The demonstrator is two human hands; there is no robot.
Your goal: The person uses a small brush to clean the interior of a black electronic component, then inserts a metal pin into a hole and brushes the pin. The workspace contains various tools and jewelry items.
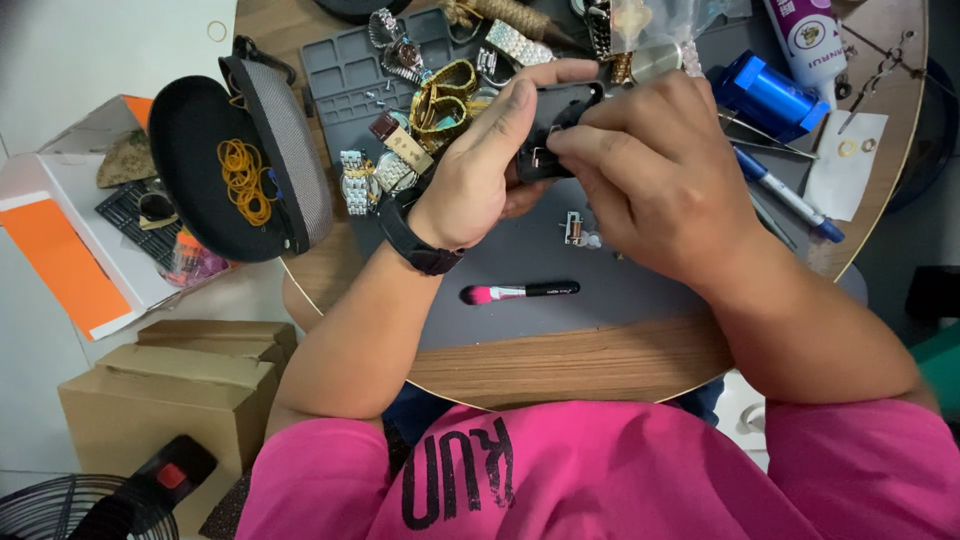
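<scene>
Hands meet above grey mat (560, 300) on round counter (560, 370). Left hand (480, 170) grips black holder (560, 125), thumb along top edge. Right hand (650, 170) pinches small metal part at holder's front, fingers pressed together. Pink brush (515, 292) lies on mat below. Watches (400, 150) piled left of holder; blue pen (790, 195) right.

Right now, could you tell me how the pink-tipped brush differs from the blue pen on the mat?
The brush has a black handle and pink bristles; the pen is blue and white. The brush lies level near the table's front edge; the pen lies slanted, beside the right hand. Both lie untouched on the grey mat.
</scene>
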